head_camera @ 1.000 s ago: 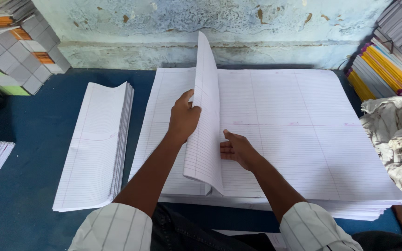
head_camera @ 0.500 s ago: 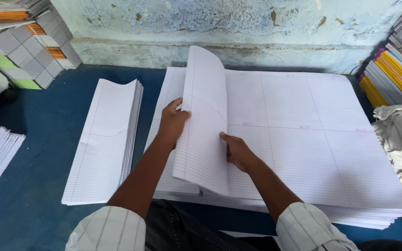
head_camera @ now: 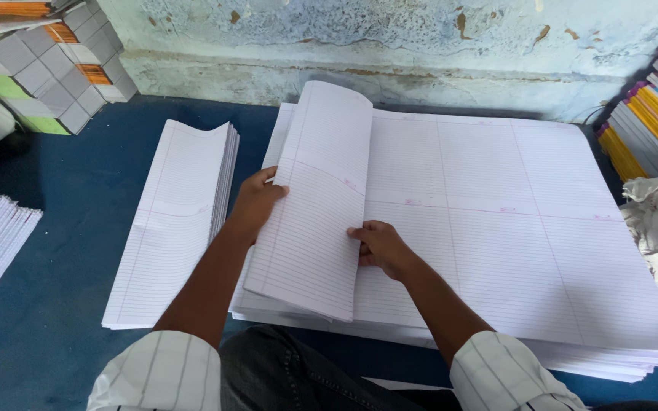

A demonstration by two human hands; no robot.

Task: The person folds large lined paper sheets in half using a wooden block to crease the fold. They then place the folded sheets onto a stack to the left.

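Folding further leftward since before, the ruled sheet [head_camera: 315, 205] is arching over. Left hand [head_camera: 255, 204] is gripping its edge; right hand [head_camera: 378, 247] is pressing, fingers curled, on the paper stack [head_camera: 512, 228].

Folded sheets [head_camera: 173, 221] lie left of the big ruled stack [head_camera: 512, 236].

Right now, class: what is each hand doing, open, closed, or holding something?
Left hand: closed on the left edge of the folded ruled sheets.
Right hand: fingers curled, pressing the same sheets' right edge.
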